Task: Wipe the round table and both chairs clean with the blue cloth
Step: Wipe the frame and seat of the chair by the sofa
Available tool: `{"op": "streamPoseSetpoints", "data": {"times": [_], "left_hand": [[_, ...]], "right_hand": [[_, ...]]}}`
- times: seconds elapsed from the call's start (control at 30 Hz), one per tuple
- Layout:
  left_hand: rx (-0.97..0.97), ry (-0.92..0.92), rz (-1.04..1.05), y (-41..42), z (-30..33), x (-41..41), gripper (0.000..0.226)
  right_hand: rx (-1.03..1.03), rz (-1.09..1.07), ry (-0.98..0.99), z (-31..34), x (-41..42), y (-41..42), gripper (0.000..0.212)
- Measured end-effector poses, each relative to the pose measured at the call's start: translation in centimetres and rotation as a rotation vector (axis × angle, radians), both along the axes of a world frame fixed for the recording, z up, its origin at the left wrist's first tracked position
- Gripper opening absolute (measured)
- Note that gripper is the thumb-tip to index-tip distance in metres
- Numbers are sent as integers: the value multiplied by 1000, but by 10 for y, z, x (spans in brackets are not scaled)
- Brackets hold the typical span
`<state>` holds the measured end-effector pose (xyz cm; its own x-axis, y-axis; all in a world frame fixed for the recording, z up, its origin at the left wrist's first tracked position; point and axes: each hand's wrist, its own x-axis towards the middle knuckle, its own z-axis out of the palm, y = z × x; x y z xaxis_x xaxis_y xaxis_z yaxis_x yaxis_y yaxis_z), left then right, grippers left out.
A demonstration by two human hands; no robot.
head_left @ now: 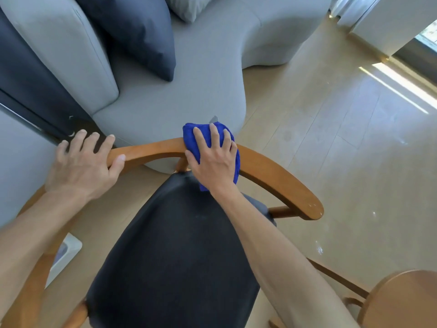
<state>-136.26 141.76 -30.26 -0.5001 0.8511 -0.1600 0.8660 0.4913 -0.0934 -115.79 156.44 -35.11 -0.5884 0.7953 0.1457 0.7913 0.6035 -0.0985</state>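
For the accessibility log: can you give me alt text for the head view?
A right hand presses a blue cloth onto the curved wooden back rail of a chair with a dark seat, while the left hand grips the rail's other end. A grey sofa stands behind.

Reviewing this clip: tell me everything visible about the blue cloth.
The blue cloth is a bright royal-blue, plush-looking textile, bunched into a thick wad. It is draped over the top of the chair's curved wooden backrest rail, near its middle, one end hanging toward the dark seat. The right hand presses it down with spread fingers.
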Motion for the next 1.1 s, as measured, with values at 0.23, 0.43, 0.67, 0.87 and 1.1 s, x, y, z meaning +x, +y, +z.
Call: {"op": "streamPoseSetpoints", "data": {"times": [0.23, 0.43, 0.67, 0.87, 1.1], "left_hand": [[-21, -36, 45, -1, -8, -8, 67], [-61, -51, 62, 1, -6, -6, 65], [-41, -25, 42, 0, 2, 2, 65], [-51, -27, 29, 0, 1, 0, 65], [-37, -71, 57, -1, -3, -3, 61]], "right_hand": [[76, -177, -53, 10, 155, 5, 52], [2, -399, 89, 12, 272, -28, 48], [-35, -666, 365, 26, 247, -7, 46], [82, -394, 102, 14, 106, 21, 36], [13, 189, 106, 8, -89, -30, 35]]}}
